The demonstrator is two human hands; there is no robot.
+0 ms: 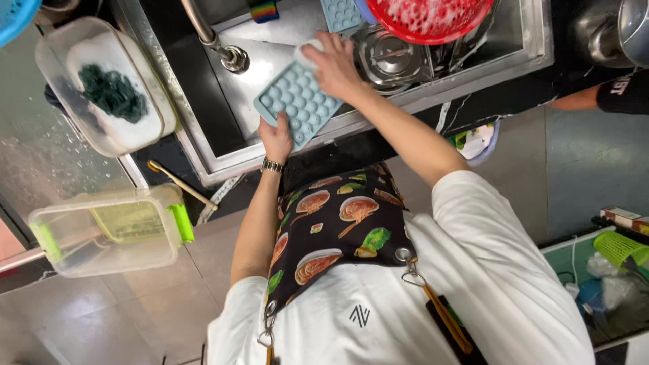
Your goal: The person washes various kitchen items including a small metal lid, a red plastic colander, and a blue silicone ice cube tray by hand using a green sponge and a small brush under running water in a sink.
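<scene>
My left hand, with a metal watch on the wrist, grips the near edge of a light blue silicone mould tray with round cavities. The tray is tilted over the front rim of a steel sink. On the tray's far end my right hand presses a white sponge. I wear a white shirt and a dark apron printed with food pictures.
A faucet stands left of the tray. Steel pots, a red colander and a second blue tray fill the sink's right. Two clear containers sit left. Another person's arm is at upper right.
</scene>
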